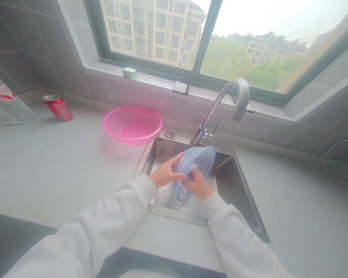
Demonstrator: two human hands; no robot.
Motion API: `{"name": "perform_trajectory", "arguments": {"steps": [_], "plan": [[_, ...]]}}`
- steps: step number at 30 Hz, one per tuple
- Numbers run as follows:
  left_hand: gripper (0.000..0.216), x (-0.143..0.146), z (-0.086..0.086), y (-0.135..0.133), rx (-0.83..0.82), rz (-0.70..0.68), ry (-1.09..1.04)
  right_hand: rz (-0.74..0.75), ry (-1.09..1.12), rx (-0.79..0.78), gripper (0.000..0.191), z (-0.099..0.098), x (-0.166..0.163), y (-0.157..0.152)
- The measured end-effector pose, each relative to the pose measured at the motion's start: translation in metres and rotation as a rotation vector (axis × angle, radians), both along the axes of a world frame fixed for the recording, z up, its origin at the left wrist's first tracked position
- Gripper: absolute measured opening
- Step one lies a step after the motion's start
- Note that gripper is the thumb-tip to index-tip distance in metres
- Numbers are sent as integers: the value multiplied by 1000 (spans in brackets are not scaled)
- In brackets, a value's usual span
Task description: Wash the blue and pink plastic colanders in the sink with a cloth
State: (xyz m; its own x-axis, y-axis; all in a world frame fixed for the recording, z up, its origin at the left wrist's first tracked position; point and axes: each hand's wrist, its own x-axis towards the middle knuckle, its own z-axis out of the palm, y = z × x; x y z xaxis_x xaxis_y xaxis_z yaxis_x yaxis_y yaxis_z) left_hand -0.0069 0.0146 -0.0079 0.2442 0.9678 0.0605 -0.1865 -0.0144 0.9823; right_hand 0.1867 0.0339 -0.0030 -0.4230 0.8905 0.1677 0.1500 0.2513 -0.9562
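Observation:
A light blue perforated plastic basket (208,159) is tilted on its side above the sink (234,189). My left hand (168,172) grips it from the left, with the thumb toward the near side and the fingers along the outer wall. Inside the basket's opening, my right hand (199,184) is closed around a pale, crumpled cloth (183,191) that presses against the plastic. The right fingertips are partly hidden by the cloth and the rim.
Behind the sink rises a chrome faucet (217,106), its spout pointing down. Left of the basin stands a pink basket (132,123). Farther left are a red can (58,108) and a clear plastic bottle (10,102). A green box-shaped item (129,72) sits on the windowsill.

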Motion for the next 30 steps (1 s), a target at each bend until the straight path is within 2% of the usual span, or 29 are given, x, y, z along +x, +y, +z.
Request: {"name": "perform_trajectory", "arguments": {"steps": [2,4,8,10,12,15,20,22,26,30], "plan": [[128,-2,-1,2,4,10,-15,49,-69,7,50,-1,-3,-1],[138,-3,-3,4,14,35,-27,20,-68,-44,58,-2,-4,0],[154,-3,-3,2,16,29,-30,-147,161,-198,59,-5,1,7],[149,-1,-2,-1,41,-2,55,-235,279,-247,59,-5,3,9],[136,1,-1,-4,89,-24,158,-270,325,-284,60,-3,4,8],[117,4,1,-7,142,-30,206,-219,283,-299,61,1,3,4],[106,3,2,-5,114,51,142,-63,34,-273,59,3,-1,-2],[102,0,2,-4,94,38,141,-34,0,-296,56,4,-3,-3],[108,-4,2,-1,93,-18,108,-114,198,-423,58,8,-4,-3],[116,-4,3,-2,143,-32,199,-170,487,-492,61,16,-3,1]]}}
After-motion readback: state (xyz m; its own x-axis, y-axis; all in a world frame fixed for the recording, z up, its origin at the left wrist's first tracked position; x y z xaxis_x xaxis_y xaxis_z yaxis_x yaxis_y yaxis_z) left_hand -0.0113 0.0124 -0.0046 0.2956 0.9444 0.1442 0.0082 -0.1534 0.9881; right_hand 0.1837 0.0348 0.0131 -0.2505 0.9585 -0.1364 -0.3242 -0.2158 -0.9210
